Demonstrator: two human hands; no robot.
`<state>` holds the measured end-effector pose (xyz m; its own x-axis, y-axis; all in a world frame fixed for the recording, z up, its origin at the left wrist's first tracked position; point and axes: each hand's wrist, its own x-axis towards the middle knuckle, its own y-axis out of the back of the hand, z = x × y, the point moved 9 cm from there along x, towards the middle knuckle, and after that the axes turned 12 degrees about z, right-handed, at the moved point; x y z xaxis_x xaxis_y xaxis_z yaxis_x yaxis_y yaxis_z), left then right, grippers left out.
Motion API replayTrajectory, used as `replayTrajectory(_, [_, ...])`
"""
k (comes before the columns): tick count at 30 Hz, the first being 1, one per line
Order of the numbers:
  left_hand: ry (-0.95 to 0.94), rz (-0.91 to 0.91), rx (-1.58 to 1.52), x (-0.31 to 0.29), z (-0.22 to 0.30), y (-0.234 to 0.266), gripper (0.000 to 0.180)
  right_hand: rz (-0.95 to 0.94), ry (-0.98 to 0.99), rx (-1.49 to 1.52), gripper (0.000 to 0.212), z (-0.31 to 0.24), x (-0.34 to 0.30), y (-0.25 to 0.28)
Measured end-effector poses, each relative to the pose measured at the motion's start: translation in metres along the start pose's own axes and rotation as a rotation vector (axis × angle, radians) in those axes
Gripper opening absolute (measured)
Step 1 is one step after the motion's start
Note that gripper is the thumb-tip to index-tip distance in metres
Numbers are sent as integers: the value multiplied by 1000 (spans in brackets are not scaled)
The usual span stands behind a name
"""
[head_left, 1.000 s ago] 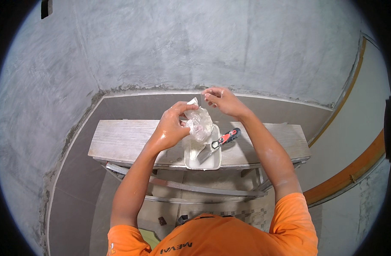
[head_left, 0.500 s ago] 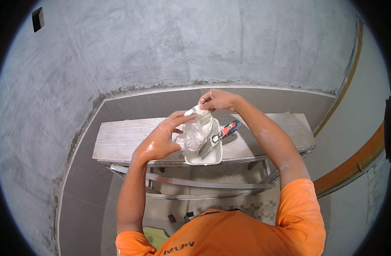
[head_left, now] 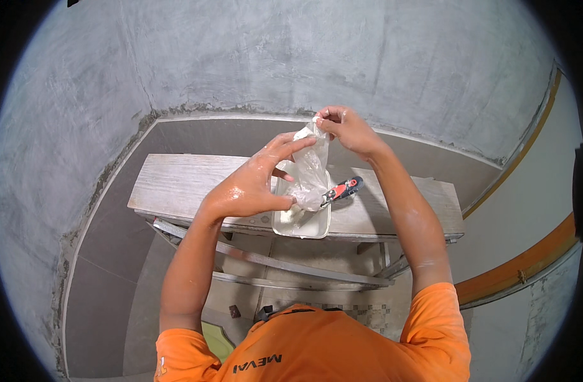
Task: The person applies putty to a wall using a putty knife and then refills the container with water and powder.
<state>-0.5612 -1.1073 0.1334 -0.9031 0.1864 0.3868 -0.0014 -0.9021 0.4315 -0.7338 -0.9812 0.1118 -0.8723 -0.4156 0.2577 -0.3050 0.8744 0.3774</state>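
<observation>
A clear plastic bag (head_left: 312, 167) smeared with white paste hangs above a white rectangular tray (head_left: 317, 233). My right hand (head_left: 350, 132) pinches the bag's upper end. On the bag's left side, my left hand (head_left: 250, 184) has its fingers and thumb stretched apart, with fingertips against or close to the plastic. White residue marks both hands. White paste lies in the tray, partly hidden by the bag. A putty knife with a dark and red handle (head_left: 343, 190) leans on the tray's right rim; its blade is mostly hidden behind the bag.
The tray stands on a worn wooden bench (head_left: 183, 184) with rails below. Behind it rises a grey plastered wall (head_left: 253, 57) above dark tiles (head_left: 208, 137). An orange-brown curved edge (head_left: 520, 254) runs along the right. A green object (head_left: 216, 340) lies low on the left.
My right hand has lifted the bag's upper end up and to the right, stretching the bag taller. My left hand has moved slightly up with it. The view has shifted a little.
</observation>
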Motion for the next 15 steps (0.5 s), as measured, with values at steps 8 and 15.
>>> replayTrajectory(8, [-109, 339, 29, 16, 8, 31, 38, 61, 70, -12, 16, -25, 1, 0])
replayTrajectory(15, [-82, 577, 64, 16, 15, 40, 40, 129, 102, 29, 17, -49, -13, 10])
